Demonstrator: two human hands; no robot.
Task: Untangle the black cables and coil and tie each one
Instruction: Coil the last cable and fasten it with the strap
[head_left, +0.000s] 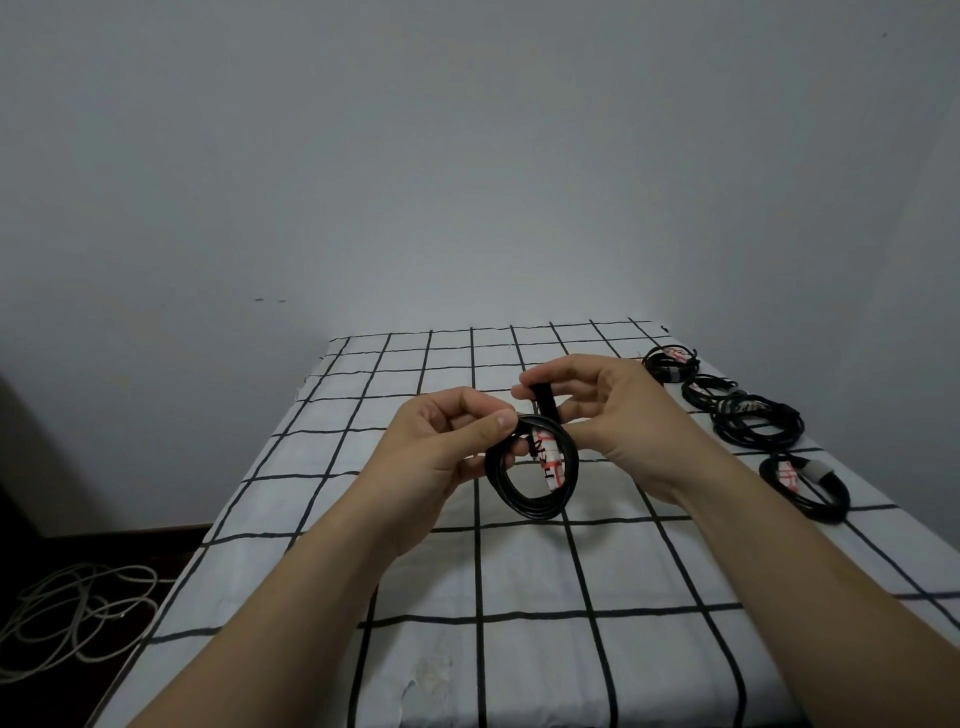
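A coiled black cable (519, 499) with a white and red label hangs above the checked table (467, 571). My left hand (441, 447) pinches the coil's top left between thumb and fingers. My right hand (602, 410) pinches a black strap (545, 402) that rises from the top of the coil. Along the table's right side lie several other coiled black cables: one at the far corner (670, 364), two overlapping (753, 421), and a nearer one (810, 488) with a grey tie.
A loose tangle of light grey cable (78, 618) lies on the dark floor to the left of the table. A plain wall stands behind the table. The cloth has a worn patch (426, 680) near the front edge.
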